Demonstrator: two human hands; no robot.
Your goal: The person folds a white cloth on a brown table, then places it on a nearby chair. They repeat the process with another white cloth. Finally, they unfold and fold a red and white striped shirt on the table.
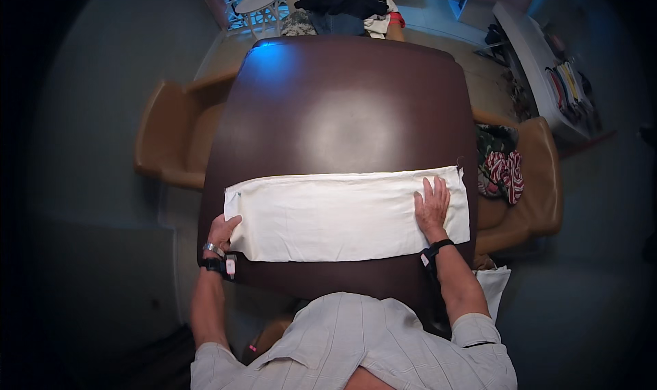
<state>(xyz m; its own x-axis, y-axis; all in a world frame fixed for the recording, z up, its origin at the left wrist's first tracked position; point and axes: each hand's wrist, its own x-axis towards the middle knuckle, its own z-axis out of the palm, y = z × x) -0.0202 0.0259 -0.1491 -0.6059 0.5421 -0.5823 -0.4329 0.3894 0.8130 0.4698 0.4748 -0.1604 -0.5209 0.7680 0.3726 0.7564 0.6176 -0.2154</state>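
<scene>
A white cloth (328,215), folded into a long rectangle, lies across the near part of the dark brown table (287,118). Its left edge is pinched in my left hand (222,231), the thumb on top and the fingers mostly hidden beneath. My right hand (432,208) rests flat on the cloth near its right end, fingers spread, palm down. A few wrinkles run through the fabric, and a loose thread sticks up at the far right corner. Both of my wrists wear bands with small devices.
Brown chairs stand at the left (172,138) and right (541,184); the right one holds patterned clothes (505,174). Beyond the table, another chair carries a clothes pile (344,13). A white round stool (258,5) and a white shelf unit (534,56) are farther off.
</scene>
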